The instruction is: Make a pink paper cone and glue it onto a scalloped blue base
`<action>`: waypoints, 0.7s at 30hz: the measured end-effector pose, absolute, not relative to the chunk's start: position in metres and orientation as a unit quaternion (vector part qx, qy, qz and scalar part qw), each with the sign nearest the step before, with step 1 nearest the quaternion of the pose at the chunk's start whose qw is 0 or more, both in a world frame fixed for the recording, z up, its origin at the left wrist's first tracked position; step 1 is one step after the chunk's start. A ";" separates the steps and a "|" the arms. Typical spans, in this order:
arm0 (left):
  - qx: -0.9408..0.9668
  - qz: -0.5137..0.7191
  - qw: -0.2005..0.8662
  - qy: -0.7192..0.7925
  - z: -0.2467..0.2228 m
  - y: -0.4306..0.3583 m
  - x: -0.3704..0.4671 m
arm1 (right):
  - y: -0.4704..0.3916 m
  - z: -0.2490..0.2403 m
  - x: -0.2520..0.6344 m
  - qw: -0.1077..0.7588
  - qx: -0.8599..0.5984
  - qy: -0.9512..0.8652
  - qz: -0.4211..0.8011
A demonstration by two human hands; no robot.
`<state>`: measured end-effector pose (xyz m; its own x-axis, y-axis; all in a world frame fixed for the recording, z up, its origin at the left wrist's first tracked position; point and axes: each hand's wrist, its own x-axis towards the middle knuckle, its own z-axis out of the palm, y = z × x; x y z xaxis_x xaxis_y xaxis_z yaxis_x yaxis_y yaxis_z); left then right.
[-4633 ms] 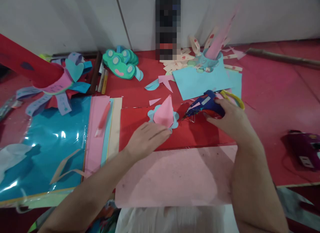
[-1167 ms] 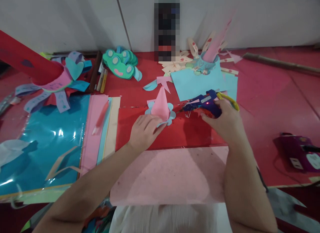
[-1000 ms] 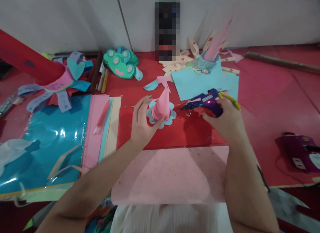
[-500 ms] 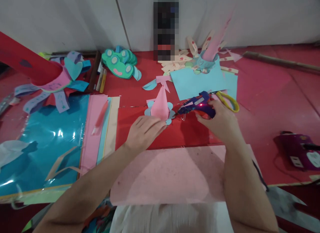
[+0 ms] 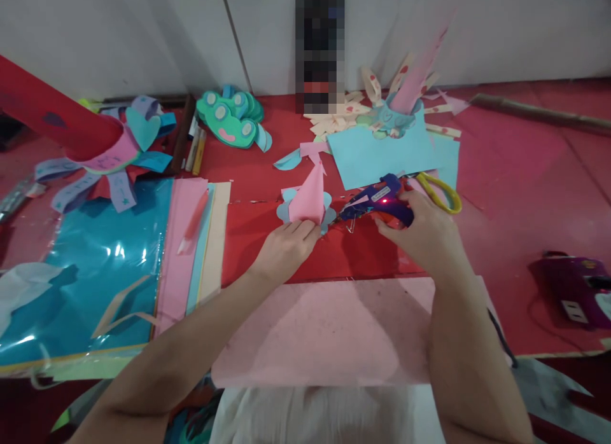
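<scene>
A pink paper cone (image 5: 309, 199), ringed by light blue rounded paper petals (image 5: 282, 212), lies on the red surface in front of me. My left hand (image 5: 290, 245) is closed at the cone's lower edge, its fingers bent and pressed together there. My right hand (image 5: 427, 231) is wrapped round the handle of a dark blue hot glue gun (image 5: 377, 194), whose small red light glows. The gun's nozzle points left at the petals, close to their right side. Beneath the gun a thin wire stand shows. Yellow-handled scissors (image 5: 442, 193) lie just beyond my right fingers.
Light blue sheets (image 5: 377, 154) lie behind the gun. Green frog-faced paper cutouts (image 5: 229, 119) are at the back. A red cone hat (image 5: 62, 123) and a glossy blue pack (image 5: 109, 259) are at left. A purple power box (image 5: 570, 288) sits at right.
My left hand has shifted slightly right, and its outstretched fingers have bent in at the cone's base. The cone leans a little more to the right. The right hand stays at the glue gun.
</scene>
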<state>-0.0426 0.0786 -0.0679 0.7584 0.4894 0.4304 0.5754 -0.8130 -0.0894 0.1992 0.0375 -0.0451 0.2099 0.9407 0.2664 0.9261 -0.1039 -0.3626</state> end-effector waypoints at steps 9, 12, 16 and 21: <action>-0.934 -0.189 0.103 -0.285 -0.063 0.080 -0.042 | 0.038 -0.044 0.202 0.237 -0.745 -0.623 0.024; -0.937 -0.178 0.106 -0.282 -0.060 0.081 -0.042 | 0.038 -0.044 0.203 0.237 -0.747 -0.620 0.034; -0.939 -0.160 0.129 -0.276 -0.057 0.081 -0.041 | 0.038 -0.046 0.205 0.243 -0.749 -0.615 0.038; -0.946 -0.147 0.130 -0.257 -0.057 0.082 -0.042 | 0.039 -0.046 0.204 0.247 -0.749 -0.614 0.045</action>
